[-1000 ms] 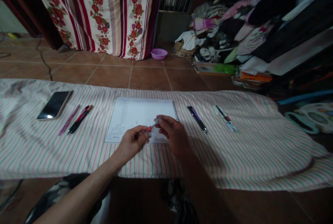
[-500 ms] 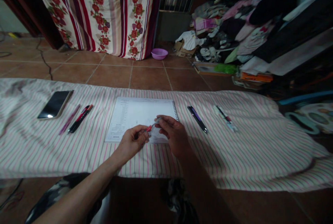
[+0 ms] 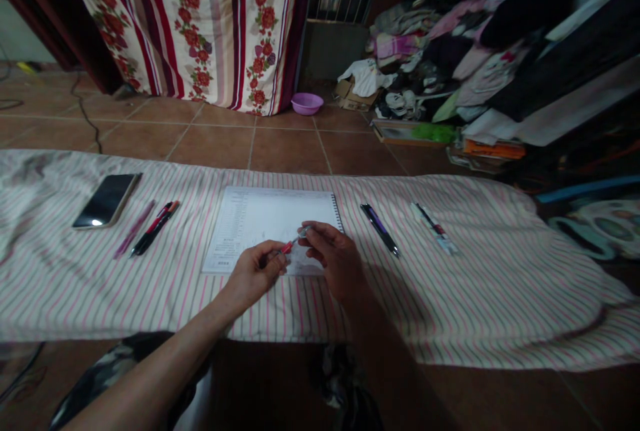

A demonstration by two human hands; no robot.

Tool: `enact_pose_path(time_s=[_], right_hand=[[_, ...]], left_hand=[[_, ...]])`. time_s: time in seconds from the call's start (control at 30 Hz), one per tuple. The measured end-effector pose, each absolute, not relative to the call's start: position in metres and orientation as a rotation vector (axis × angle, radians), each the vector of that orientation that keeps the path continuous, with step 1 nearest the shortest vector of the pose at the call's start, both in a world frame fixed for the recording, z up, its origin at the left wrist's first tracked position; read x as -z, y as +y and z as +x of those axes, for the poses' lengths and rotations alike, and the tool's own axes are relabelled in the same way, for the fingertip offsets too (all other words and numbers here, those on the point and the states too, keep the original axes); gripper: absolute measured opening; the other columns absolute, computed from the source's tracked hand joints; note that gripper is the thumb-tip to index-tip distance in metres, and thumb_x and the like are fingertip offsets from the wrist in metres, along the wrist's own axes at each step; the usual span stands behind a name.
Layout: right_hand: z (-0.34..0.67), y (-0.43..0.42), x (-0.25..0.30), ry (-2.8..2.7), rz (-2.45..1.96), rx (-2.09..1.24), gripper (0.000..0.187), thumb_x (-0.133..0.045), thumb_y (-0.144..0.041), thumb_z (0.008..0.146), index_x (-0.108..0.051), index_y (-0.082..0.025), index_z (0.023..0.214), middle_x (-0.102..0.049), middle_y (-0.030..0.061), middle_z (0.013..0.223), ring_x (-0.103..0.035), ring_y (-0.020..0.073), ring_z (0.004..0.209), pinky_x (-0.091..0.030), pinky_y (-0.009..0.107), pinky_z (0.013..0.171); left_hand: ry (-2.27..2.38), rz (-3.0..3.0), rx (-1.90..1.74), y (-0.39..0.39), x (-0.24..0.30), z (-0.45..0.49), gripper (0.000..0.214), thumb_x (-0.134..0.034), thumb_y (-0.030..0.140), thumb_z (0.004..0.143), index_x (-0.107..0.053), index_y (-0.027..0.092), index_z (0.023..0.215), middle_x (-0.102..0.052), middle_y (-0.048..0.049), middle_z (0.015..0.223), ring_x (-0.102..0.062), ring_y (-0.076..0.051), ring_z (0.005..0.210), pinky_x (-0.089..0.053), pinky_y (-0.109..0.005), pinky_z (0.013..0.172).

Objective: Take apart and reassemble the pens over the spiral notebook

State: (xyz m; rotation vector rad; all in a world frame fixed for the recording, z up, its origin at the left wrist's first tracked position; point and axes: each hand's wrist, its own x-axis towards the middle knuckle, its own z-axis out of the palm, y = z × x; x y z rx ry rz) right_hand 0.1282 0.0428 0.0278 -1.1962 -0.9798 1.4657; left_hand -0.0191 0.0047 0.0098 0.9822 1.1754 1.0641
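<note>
Over the lower half of a white spiral-bound notebook (image 3: 280, 207), both hands meet at one slim pen-like piece (image 3: 287, 247). It looks red near the left fingers and thin and grey toward the right ones. My left hand (image 3: 257, 271) pinches the red end between thumb and fingers. At the other end, my right hand (image 3: 333, 254) is closed on a small grey or clear part (image 3: 305, 231). Whether the red and grey parts are joined I cannot tell. The fingers hide much of both.
Left of the notebook lie a phone (image 3: 106, 202), a purple pen (image 3: 134, 229) and red-and-black pens (image 3: 155, 229). A dark purple pen (image 3: 379, 229) and a clear pen (image 3: 434, 227) lie right. Striped cloth (image 3: 480, 304) covers the table. A purple basin (image 3: 307, 104) stands on the floor.
Almost nothing differs. The hands and the piece between them stay in the same place, with at most a slight shift of the right fingertips.
</note>
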Motion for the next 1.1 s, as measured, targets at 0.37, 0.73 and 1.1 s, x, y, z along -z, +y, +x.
enact_pose_path(time_s=[0.37, 0.73, 1.1], right_hand=[[0.1282, 0.0422, -0.0289, -0.974, -1.19, -1.468, 0.022, -0.069, -0.034, 0.067, -0.069, -0.021, 0.084, -0.07, 0.0026, 0.084, -0.064, 0.015, 0.072, -0.044, 0.024, 0.057], [0.1285, 0.0427, -0.0276, -0.977, -1.2, -1.451, 0.023, -0.07, -0.035, 0.065, -0.069, -0.021, 0.084, -0.07, 0.0022, 0.083, -0.064, 0.0144, 0.071, -0.044, 0.023, 0.056], [0.1278, 0.0431, -0.0274, -1.023, -1.197, -1.46, 0.023, -0.069, -0.034, 0.065, -0.069, -0.02, 0.083, -0.07, 0.0023, 0.082, -0.065, 0.0139, 0.07, -0.046, 0.022, 0.056]], left_hand=[[1.186, 0.977, -1.052, 0.0038, -0.0135, -0.0187, 0.039, -0.069, 0.046, 0.067, -0.062, 0.013, 0.087, -0.054, 0.0013, 0.058, -0.042, -0.007, 0.048, -0.03, -0.019, 0.045], [1.16, 0.992, -1.065, 0.0046, -0.013, -0.0186, 0.038, -0.068, 0.045, 0.067, -0.063, 0.013, 0.087, -0.053, 0.0015, 0.057, -0.042, -0.006, 0.048, -0.029, -0.019, 0.045], [1.16, 1.016, -1.049, 0.004, -0.0146, -0.018, 0.038, -0.067, 0.044, 0.069, -0.062, 0.012, 0.089, -0.054, 0.0015, 0.06, -0.041, -0.006, 0.049, -0.029, -0.02, 0.046]])
